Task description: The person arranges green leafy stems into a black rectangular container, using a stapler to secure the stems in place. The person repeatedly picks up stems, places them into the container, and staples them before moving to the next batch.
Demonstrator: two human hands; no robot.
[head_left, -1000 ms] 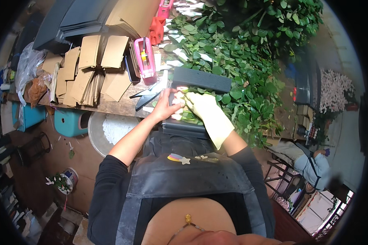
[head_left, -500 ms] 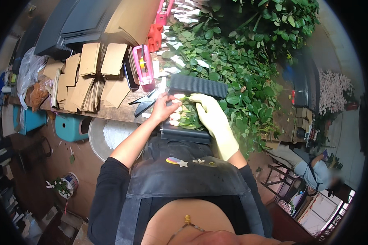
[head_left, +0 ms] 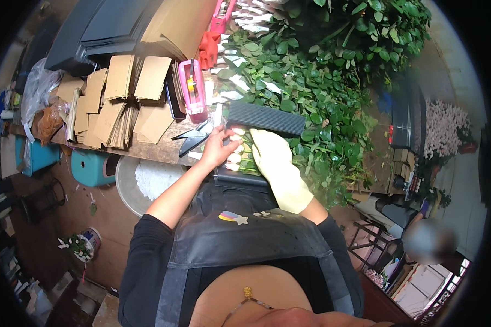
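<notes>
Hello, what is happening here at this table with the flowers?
A person in a dark apron stands at a wooden workbench. The bare left hand touches a row of pale rose buds lying between dark corrugated sheets. The right hand, in a yellow glove, presses on the stems beside it. Scissors, a pink tape dispenser and cardboard pieces lie to the left; leafy stems pile up on the right.

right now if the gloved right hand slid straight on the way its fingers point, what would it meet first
Most likely the black ribbed block, which lies just beyond the fingertips of the right hand in its yellow glove. The hand rests on pale flower buds in front of it. Depth is unclear, so it might pass above the block.
</notes>
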